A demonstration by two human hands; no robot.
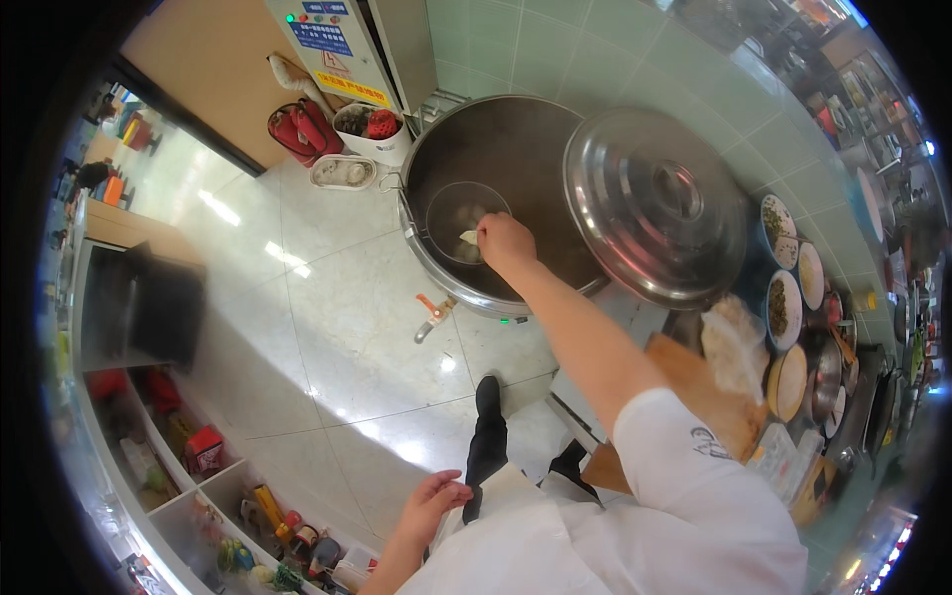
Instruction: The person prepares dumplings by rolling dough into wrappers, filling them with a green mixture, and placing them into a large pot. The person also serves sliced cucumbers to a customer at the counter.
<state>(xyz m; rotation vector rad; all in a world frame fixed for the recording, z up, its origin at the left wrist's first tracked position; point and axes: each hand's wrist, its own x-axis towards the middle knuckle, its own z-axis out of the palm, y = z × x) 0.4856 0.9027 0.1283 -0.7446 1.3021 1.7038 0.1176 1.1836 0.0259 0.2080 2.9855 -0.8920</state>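
My right hand reaches over a large round metal cooking pot of dark liquid, a small pale dumpling-like piece held at its fingertips. Just below the hand, a round strainer basket hangs inside the pot near its left wall and holds several pale pieces, blurred by steam. A metal lid leans across the pot's right side. Down by my apron, my left hand has its fingers loosely bent and apart, with nothing in it.
An orange-handled tap juts from the pot's base. To the right are a wooden board, a plastic bag and several bowls of ingredients. Open shelves stand at lower left; a white bin sits beside the pot.
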